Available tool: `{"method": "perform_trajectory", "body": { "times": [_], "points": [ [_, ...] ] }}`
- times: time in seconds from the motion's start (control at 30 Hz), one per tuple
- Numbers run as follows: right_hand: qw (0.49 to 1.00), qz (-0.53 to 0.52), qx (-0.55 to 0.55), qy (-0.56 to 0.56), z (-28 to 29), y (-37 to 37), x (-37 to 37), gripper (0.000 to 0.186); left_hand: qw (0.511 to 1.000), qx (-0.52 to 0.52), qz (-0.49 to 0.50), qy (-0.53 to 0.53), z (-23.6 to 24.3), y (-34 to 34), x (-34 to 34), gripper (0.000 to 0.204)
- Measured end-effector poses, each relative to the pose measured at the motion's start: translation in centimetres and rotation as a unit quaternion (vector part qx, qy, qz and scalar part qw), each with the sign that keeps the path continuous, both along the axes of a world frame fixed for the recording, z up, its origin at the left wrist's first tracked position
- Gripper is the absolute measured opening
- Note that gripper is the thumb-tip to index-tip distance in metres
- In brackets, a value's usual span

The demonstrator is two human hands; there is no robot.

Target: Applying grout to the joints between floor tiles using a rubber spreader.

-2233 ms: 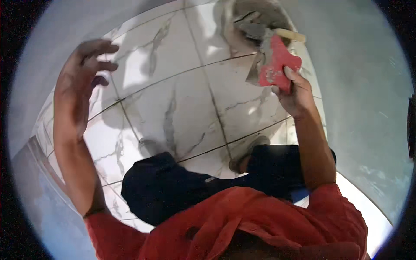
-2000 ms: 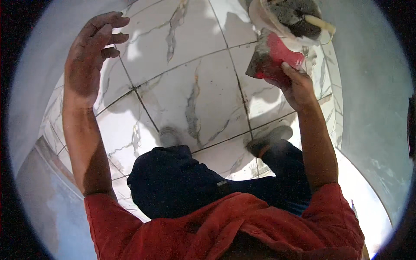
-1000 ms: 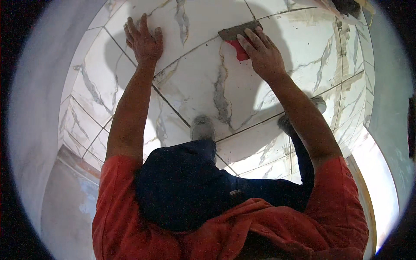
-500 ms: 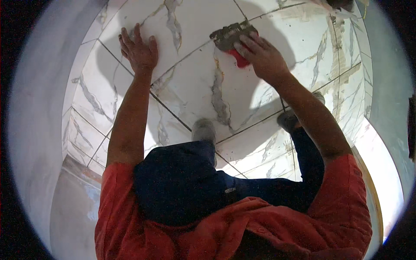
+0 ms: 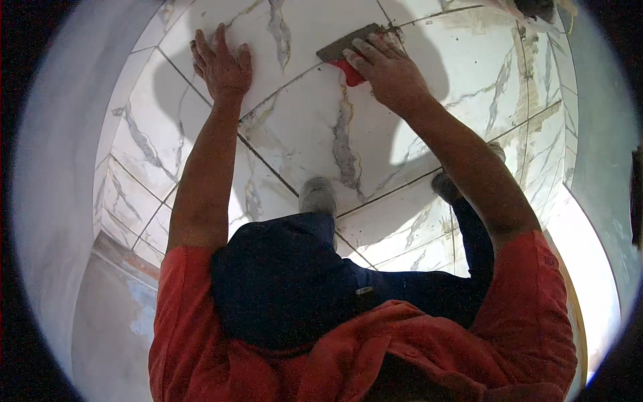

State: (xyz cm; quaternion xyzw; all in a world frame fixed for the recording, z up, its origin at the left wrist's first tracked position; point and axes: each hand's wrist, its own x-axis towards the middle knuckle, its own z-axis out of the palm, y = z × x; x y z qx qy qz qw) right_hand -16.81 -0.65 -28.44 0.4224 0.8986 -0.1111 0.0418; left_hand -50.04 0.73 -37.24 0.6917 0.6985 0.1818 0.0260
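Observation:
My left hand (image 5: 225, 67) lies on a white, grey-veined floor tile (image 5: 288, 120) at upper left, fingers spread and nothing held. My right hand (image 5: 395, 77) grips a red spreader (image 5: 348, 71) whose flat blade (image 5: 338, 47) is coated with grey paste. The blade rests on the tiles across a dark grout line, near a corner where joints meet, with smears of paste beside it. My fingers cover much of the spreader.
A pale bucket with dark contents (image 5: 536, 9) is cut off at the top right. My shoes (image 5: 316, 197) and bent, dark-trousered legs are below. Grey walls (image 5: 596, 134) curve along both sides. A bright opening (image 5: 589, 261) shows at lower right.
Both hands have come down to the floor from raised positions, and the bucket has shifted toward the view's edge. In the last half second my right hand moved slightly up-left with the spreader.

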Motion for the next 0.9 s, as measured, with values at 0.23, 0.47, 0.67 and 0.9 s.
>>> {"method": "perform_trajectory", "body": {
  "times": [0.23, 0.47, 0.67, 0.9],
  "points": [
    [0.997, -0.006, -0.066, -0.042, 1.6, -3.8, -1.2, 0.054, 0.999, -0.034, 0.018, 0.015, 0.7, -0.4, 0.0, 0.063],
    [0.999, -0.007, -0.029, -0.012, -1.1, -4.5, -3.8, 0.056, 1.0, -0.023, 0.007, 0.009, 0.5, 0.3, 1.0, 0.064],
    [0.999, 0.004, -0.015, 0.046, 1.1, -4.2, -5.3, 0.054, 1.0, 0.003, -0.01, 0.014, 0.5, -0.6, -0.5, 0.067],
    [0.998, 0.01, -0.052, 0.029, -0.4, -7.0, -6.4, 0.052, 0.997, -0.011, -0.02, 0.07, 0.9, 0.1, 0.2, 0.066]
  ]
}}
